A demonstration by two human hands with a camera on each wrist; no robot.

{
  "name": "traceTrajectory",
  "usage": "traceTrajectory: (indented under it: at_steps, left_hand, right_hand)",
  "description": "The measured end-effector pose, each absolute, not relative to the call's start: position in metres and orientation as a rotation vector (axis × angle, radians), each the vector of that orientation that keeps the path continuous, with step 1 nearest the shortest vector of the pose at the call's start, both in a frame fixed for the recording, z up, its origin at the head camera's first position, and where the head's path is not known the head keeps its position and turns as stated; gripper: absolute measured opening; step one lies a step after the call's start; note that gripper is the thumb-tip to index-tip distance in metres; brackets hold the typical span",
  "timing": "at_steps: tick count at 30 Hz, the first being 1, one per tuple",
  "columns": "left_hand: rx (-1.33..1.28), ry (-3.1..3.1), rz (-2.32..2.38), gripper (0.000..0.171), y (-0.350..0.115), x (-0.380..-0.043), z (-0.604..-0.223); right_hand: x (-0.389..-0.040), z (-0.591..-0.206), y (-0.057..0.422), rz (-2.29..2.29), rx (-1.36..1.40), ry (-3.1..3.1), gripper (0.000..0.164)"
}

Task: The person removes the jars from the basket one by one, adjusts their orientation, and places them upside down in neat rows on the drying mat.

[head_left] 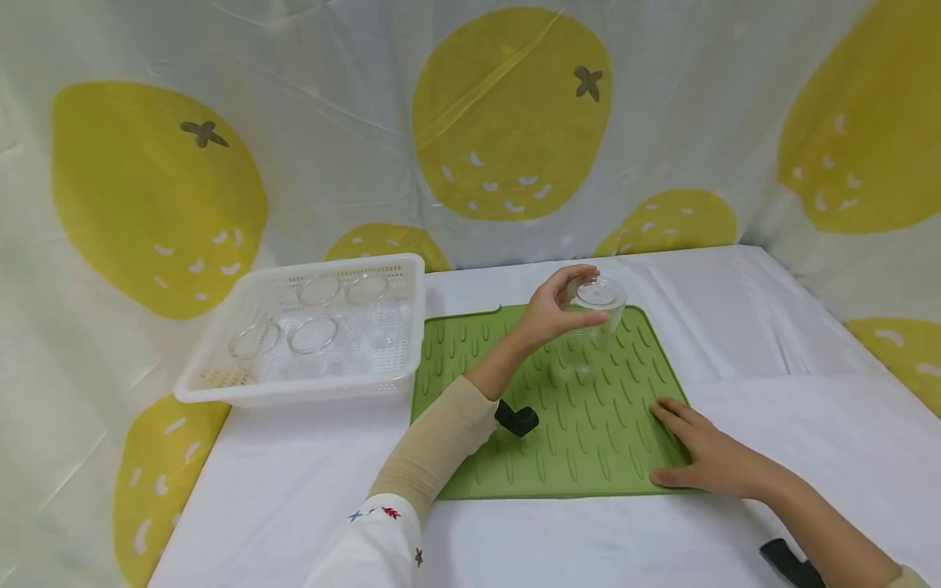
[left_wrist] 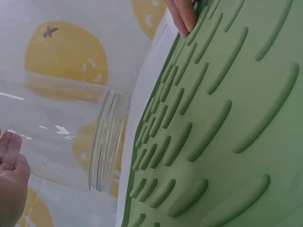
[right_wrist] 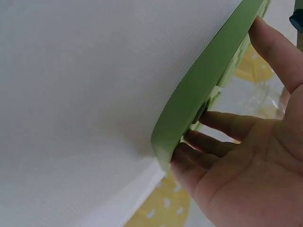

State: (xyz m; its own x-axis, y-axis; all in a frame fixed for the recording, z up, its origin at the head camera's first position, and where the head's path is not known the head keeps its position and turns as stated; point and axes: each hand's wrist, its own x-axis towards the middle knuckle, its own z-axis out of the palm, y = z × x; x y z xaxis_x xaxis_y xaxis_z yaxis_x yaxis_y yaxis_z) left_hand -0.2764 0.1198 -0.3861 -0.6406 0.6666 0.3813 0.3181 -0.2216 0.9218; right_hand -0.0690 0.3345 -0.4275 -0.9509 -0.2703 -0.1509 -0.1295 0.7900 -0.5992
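Now my left grip holds an inverted clear jar over the green drying mat, whose edge my outspread right grip touches.

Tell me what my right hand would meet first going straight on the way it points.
Probably the raised ridges of the green rectangular mat, since your right hand touches its right edge; depth is uncertain.

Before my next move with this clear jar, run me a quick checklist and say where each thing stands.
1. Left hand grips the clear jar: ok.
2. Jar's mouth faces down: ok.
3. Right hand touches the green mat's edge: ok.
4. Jar resting on the mat: not ok, it appears held above.
5. White basket emptied: not ok, four rims show inside.
6. Jar dry: cannot tell.
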Motion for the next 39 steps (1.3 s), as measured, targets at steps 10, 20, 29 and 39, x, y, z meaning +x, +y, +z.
traceTrajectory:
  at_steps: [10, 20, 29, 39]
  left_hand:
    - [1.089, 1.822, 1.948, 0.067, 0.141, -0.286, -0.390]
    - [1.035, 1.887, 2.007, 0.066, 0.163, -0.292, -0.400]
    - [1.012, 1.972, 1.971, 0.069, 0.175, -0.296, -0.409]
    - [1.028, 2.090, 1.854, 0.073, 0.177, -0.301, -0.409]
  right_hand:
    - [-0.068, -0.427, 0.332, -0.878, -0.308, 2.765, 0.102]
    - [-0.068, -0.427, 0.332, -0.887, -0.316, 2.763, 0.100]
    - [-0.069, -0.428, 0.332, -0.881, -0.315, 2.777, 0.100]
    - [-0.071, -0.428, 0.334, -0.864, -0.317, 2.776, 0.100]
